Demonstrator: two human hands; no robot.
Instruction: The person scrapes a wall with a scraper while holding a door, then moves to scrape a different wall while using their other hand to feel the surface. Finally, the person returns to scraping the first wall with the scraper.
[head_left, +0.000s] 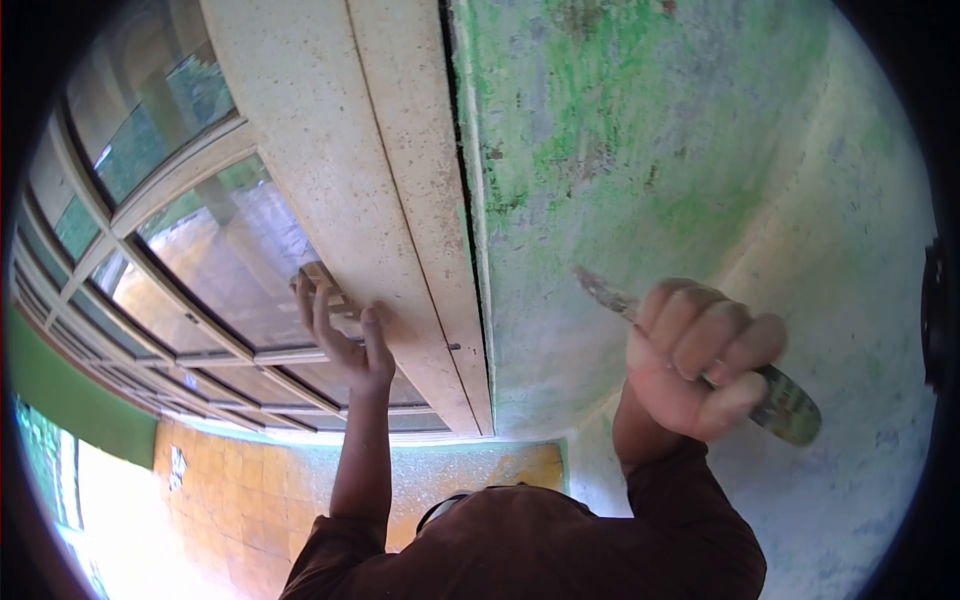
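My right hand (705,355) is wrapped round a scraper in front of the wall. Past the thumb side juts its narrow, stained blade (603,291), pointing up and left towards the wall. The rounded dark green handle (790,405) sticks out below the little finger. My left hand (345,335) is raised at the window frame, fingers spread and bent, fingertips at a bar beside the glass. Green paint, worn and patchy, covers the wall (590,150), with pale grey areas showing through.
A cream wooden frame (390,200) with a dark gap along its edge borders the wall. Glass panes (220,245) in a grid fill the left side. Orange floor tiles (240,485) lie below. At the far right edge is a dark object (935,315).
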